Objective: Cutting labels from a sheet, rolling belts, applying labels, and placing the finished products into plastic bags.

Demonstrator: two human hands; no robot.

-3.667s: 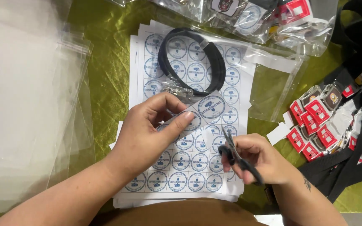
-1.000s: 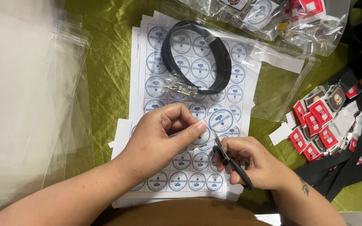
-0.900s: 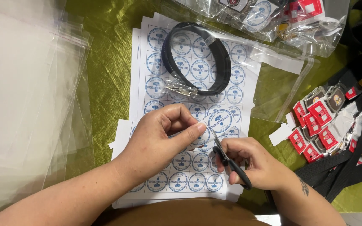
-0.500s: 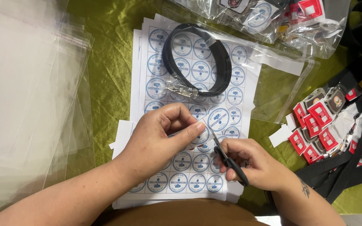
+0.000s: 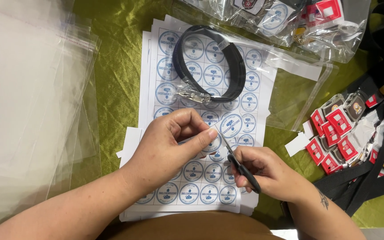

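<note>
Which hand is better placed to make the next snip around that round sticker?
The right hand. It already holds the small scissors, their blades pointing up at the cut-out sticker piece. The left hand is busy pinching that piece above the sticker sheet.

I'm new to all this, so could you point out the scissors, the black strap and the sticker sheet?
scissors (image 5: 244, 170): head view, on the black handle in the right hand.
black strap (image 5: 238, 66): head view, on the loop's right side.
sticker sheet (image 5: 201, 194): head view, on the lower rows.
</note>
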